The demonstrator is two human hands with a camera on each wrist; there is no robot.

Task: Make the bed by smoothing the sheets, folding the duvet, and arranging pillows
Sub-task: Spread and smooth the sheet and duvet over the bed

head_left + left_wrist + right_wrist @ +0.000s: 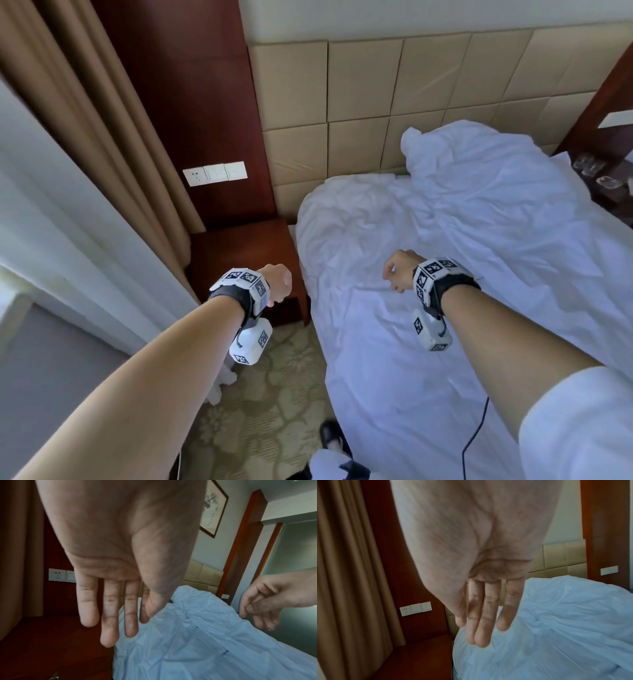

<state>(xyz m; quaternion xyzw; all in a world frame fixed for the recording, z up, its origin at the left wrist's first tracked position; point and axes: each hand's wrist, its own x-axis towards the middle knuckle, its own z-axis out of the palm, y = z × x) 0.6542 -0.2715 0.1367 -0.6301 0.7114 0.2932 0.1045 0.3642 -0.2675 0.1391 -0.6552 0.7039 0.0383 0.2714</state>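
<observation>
A wrinkled white sheet (394,342) covers the bed. A crumpled white duvet (486,192) is bunched at the head end, to the right, against the padded headboard (376,96). My left hand (279,282) hangs in the air over the nightstand beside the bed's left edge, with fingers (109,622) straight and nothing in it. My right hand (397,270) hovers above the sheet (556,635), fingers (481,622) extended downward and empty. No pillow shows in any view.
A dark wooden nightstand (239,260) stands left of the bed, under a wall panel with a socket and switches (215,173). Brown curtains (85,137) hang at the left. Glassware (596,171) sits on a table at the far right. A black cable (476,435) trails over the bed's near edge.
</observation>
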